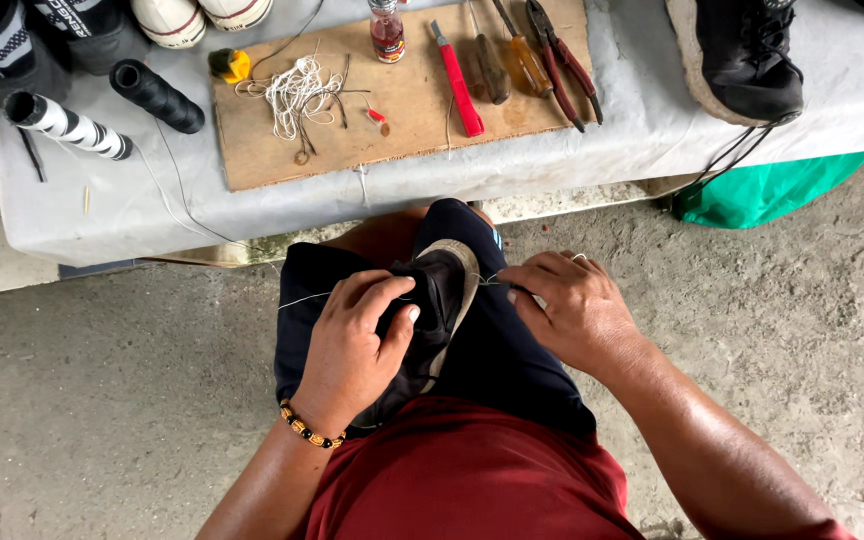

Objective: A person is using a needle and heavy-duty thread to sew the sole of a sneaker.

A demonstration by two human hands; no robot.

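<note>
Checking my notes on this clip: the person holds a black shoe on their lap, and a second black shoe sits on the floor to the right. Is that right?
Not quite. In the head view the second shoe sits on the covered table, not the floor. The left hand and right hand do hold a black shoe on the lap.

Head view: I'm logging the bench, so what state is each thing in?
Black shoe: held on the lap, sole edge up.
Left hand: gripping the shoe.
Right hand: pinching a taut thread.
Red utility knife: lying flat on the board.
Pliers: closed, lying flat.
Small bottle: upright, capped.
White string: loose tangle.
</note>
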